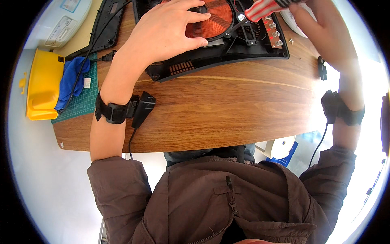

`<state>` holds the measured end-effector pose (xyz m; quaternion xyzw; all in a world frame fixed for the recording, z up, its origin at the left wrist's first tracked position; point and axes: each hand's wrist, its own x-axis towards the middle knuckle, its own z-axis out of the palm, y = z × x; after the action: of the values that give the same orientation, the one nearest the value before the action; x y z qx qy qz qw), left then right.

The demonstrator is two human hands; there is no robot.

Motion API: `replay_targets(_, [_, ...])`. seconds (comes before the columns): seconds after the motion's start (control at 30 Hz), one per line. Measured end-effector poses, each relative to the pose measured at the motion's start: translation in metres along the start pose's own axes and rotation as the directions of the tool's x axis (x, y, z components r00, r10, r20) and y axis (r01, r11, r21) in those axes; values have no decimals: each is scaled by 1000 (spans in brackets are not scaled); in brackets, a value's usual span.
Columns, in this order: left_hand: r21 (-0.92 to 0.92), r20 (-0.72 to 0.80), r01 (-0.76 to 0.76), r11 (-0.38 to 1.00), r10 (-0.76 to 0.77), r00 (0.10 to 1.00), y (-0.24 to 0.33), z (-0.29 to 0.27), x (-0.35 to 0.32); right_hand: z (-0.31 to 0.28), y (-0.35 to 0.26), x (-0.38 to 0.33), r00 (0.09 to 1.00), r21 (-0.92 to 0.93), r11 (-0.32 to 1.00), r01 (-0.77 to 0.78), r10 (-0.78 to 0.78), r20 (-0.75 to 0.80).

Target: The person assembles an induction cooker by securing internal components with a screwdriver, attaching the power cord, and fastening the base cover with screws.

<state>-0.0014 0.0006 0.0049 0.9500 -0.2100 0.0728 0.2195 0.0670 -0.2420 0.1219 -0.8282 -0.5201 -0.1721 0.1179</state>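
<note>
Screwdriver at one o'clock, held over open black case on wooden table. Long axis slants: striped red-and-white handle toward two o'clock, tip toward eight, down near edge of copper coil. Right hand at two o'clock, gripping handle's dark end, fingertips partly out of sight. Left hand near twelve, palm down, fingers and thumb spread wide over coil. Blue cloth at ten.

copper-coloured metal coil, black plastic housing, smooth wood-grain tabletop (faintly glossy), matt blue cloth
</note>
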Motion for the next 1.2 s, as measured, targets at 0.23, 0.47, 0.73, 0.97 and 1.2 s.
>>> replay_targets(0.23, [-2,-4,-10,1000,10,1000,-6,3,2,-17,-4,-11,982,99,984,146,-157,107])
replay_targets(0.47, [-1,6,1,1000,-1,1000,1,-1,1,-42,-34,6,945,359,900,-249,144,294])
replay_targets(0.73, [22,7,17,1000,-17,1000,2,-2,-3,5,-33,0,993,137,987,-86,95,-62])
replay_targets(0.97, [-6,9,-16,1000,16,1000,6,-4,4,-52,-30,10,919,-32,996,-80,86,385])
replay_targets(1.2, [77,-164,-82,994,94,982,-6,17,-4,16,-8,-8,952,516,832,-205,292,-92])
